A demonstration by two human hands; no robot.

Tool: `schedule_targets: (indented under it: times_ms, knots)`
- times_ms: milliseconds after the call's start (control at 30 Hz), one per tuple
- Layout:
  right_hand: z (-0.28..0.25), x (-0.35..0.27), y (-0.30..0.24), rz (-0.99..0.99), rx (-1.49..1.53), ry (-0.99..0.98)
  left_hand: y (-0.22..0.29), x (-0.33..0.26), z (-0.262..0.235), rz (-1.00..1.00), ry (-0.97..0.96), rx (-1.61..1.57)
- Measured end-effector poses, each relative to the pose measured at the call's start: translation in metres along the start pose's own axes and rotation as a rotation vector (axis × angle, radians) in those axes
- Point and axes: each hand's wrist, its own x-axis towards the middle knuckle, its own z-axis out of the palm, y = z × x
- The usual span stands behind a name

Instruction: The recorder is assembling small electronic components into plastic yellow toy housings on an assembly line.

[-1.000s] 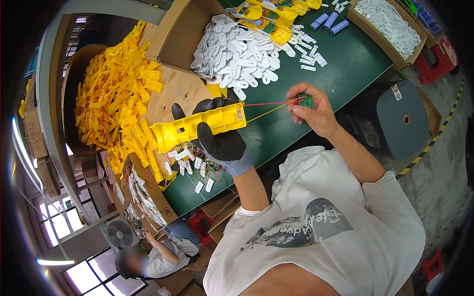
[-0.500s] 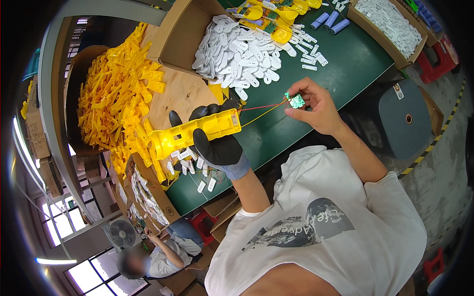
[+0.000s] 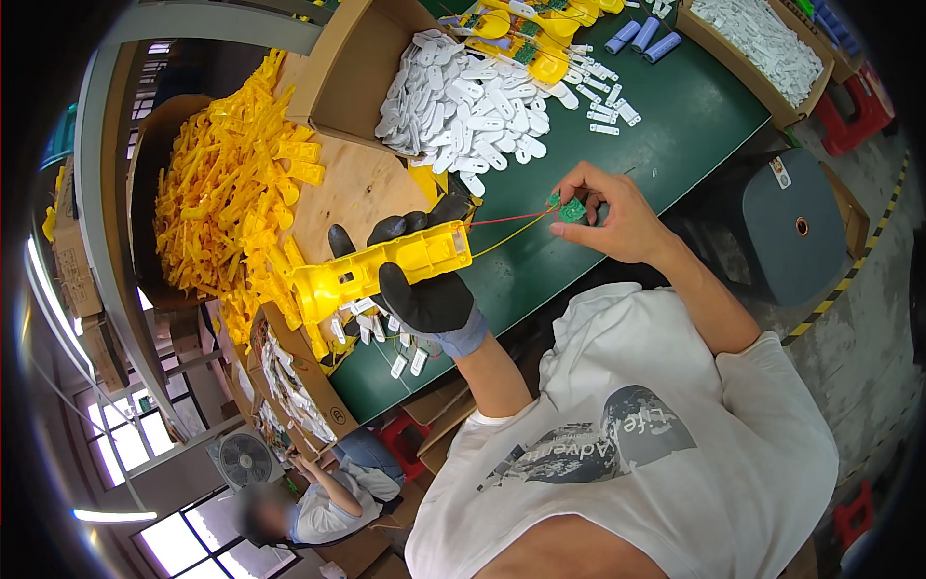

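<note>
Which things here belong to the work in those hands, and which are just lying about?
In hand:
- yellow plastic housing, in the gloved left hand
- green circuit board, in the bare right hand
- red and yellow wires between them

Lying about, perhaps some related:
- heaped yellow parts
- loose white pieces
- purple cylinders
- fan

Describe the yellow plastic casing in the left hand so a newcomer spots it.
Start at the dark green tabletop, then find the black-gloved left hand above it. Across that hand lies the long, open-channelled yellow plastic casing. Unlike the loose yellow plastic pieces heaped to its left, it is held, with red and yellow wires reaching right.
</note>
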Motion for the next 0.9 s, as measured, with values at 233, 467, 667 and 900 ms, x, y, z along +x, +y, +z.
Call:
schedule_targets:
  times_ms: [233, 467, 667, 900]
  knots:
    - [0.004, -0.001, 0.001, 0.084, 0.235, -0.008, 0.003, 0.000, 0.000, 0.015, -0.019, 0.006]
    - [0.003, -0.003, 0.009, 0.127, 0.220, -0.060, 0.002, -0.001, 0.007, 0.011, -0.031, 0.006]
    - [0.004, 0.000, -0.008, 0.235, 0.164, -0.025, 0.001, -0.001, 0.009, 0.056, -0.066, 0.080]
    - [0.003, -0.002, -0.006, 0.105, 0.200, 0.138, -0.022, -0.030, -0.017, -0.325, 0.275, 0.499]
